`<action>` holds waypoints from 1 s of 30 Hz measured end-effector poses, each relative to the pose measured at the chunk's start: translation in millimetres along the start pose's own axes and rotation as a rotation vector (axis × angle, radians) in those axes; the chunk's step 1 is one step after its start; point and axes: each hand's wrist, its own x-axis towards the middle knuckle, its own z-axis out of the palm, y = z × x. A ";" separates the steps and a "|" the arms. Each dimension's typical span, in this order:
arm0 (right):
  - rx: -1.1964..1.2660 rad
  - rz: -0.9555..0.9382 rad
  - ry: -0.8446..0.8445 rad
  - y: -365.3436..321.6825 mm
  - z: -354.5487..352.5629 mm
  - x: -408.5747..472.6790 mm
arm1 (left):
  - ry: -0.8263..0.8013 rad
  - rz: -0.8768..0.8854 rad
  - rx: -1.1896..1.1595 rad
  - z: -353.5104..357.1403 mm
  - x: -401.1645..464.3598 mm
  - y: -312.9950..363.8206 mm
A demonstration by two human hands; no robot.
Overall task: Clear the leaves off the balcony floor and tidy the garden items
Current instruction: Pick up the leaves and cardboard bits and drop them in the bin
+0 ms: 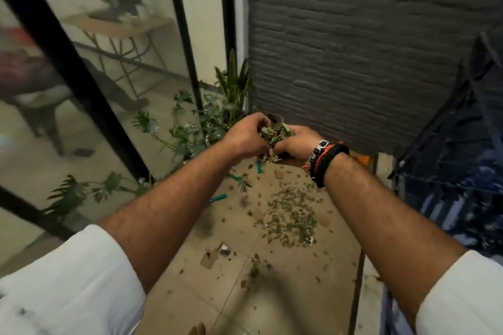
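- Near: a pile of leaves (292, 216) lies on the balcony floor (272, 307), so clearing is partway done.
- Beyond, both arms reach forward; the left hand (246, 136) and right hand (295, 145) cup a bunch of leaves (276, 133) between them, each grip curled around it.
- Judged next: carry the bunch to a bin without spilling.

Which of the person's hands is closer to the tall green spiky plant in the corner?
Left. The left hand sits just below the tall green spiky plant; the right hand, holding dry leaves too, is further right.
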 end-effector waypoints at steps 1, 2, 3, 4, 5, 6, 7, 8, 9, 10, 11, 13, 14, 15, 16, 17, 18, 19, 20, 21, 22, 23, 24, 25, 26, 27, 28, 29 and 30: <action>-0.008 -0.004 -0.037 -2.4 10.5 -1.1 | 0.023 -0.021 0.002 -8.0 -8.8 -5.8; -0.019 -0.004 -0.073 -3.4 22.9 -0.3 | 0.051 -0.049 -0.002 -16.7 -17.8 -12.9; -0.031 -0.010 -0.108 -4.0 36.8 0.1 | 0.080 -0.071 -0.006 -25.7 -27.2 -20.8; -0.044 -0.022 -0.138 -4.5 48.6 -0.2 | 0.103 -0.093 -0.001 -32.5 -35.6 -27.2; -0.060 -0.039 -0.166 -4.7 64.5 -1.0 | 0.135 -0.123 0.008 -41.1 -46.2 -36.9; -0.078 -0.056 -0.198 -5.2 80.7 -3.7 | 0.166 -0.148 0.011 -49.2 -57.4 -46.2; -0.097 -0.073 -0.232 -5.2 98.7 -6.3 | 0.197 -0.175 0.007 -58.0 -69.3 -57.0; -0.120 -0.083 -0.267 -4.9 115.9 -9.0 | 0.226 -0.194 0.008 -67.1 -81.2 -67.0; -0.132 -0.090 -0.292 -3.4 130.6 -10.7 | 0.247 -0.215 0.015 -74.2 -91.7 -76.0; -0.142 -0.087 -0.326 -3.4 149.0 -16.0 | 0.272 -0.245 0.023 -83.5 -106.2 -86.2; -0.145 -0.083 -0.364 -2.3 166.9 -20.4 | 0.294 -0.271 0.027 -92.0 -121.3 -96.2; -0.169 -0.081 -0.441 0.5 208.8 -31.3 | 0.344 -0.314 0.030 -112.9 -155.4 -118.5; -0.176 -0.081 -0.466 1.9 226.4 -38.0 | 0.364 -0.330 0.027 -121.2 -170.3 -127.8; -0.183 -0.081 -0.502 3.3 247.8 -45.7 | 0.388 -0.352 0.011 -131.1 -188.4 -139.4; -0.181 -0.081 -0.537 4.1 267.3 -55.1 | 0.408 -0.377 -0.006 -139.8 -206.1 -149.4; -0.182 -0.083 -0.573 5.7 287.9 -63.6 | 0.428 -0.406 -0.024 -148.6 -224.4 -159.9; -0.184 -0.085 -0.608 7.3 308.4 -72.8 | 0.453 -0.425 -0.040 -157.3 -242.2 -170.8; -0.178 -0.081 -0.635 8.6 325.9 -80.4 | 0.480 -0.441 -0.055 -164.5 -256.7 -180.2; -0.170 -0.076 -0.668 10.1 347.3 -88.5 | 0.515 -0.460 -0.064 -173.6 -273.8 -191.0; -0.170 -0.068 -0.701 12.1 367.7 -94.8 | 0.546 -0.477 -0.063 -182.0 -290.1 -200.7; -0.185 -0.064 -0.736 14.5 387.9 -100.4 | 0.573 -0.500 -0.066 -190.1 -306.3 -209.9; -0.206 -0.058 -0.773 16.5 407.5 -106.3 | 0.600 -0.520 -0.074 -198.0 -321.9 -218.9; -0.220 -0.054 -0.801 18.2 424.2 -110.4 | 0.619 -0.542 -0.086 -204.3 -334.7 -227.2; -0.241 -0.049 -0.833 20.4 443.4 -116.0 | 0.640 -0.568 -0.095 -211.3 -349.1 -238.6; -0.262 -0.045 -0.861 22.4 461.4 -120.6 | 0.662 -0.593 -0.092 -216.9 -362.4 -248.6; -0.292 -0.045 -0.893 24.0 478.8 -124.8 | 0.691 -0.620 -0.094 -221.9 -374.0 -260.3; -0.320 -0.038 -0.926 26.0 495.3 -128.5 | 0.720 -0.645 -0.100 -226.0 -384.9 -271.7; -0.336 -0.028 -0.953 28.5 509.6 -130.4 | 0.742 -0.667 -0.104 -228.3 -393.7 -281.8; -0.359 -0.022 -0.981 32.2 527.7 -130.6 | 0.770 -0.697 -0.111 -231.8 -403.6 -292.8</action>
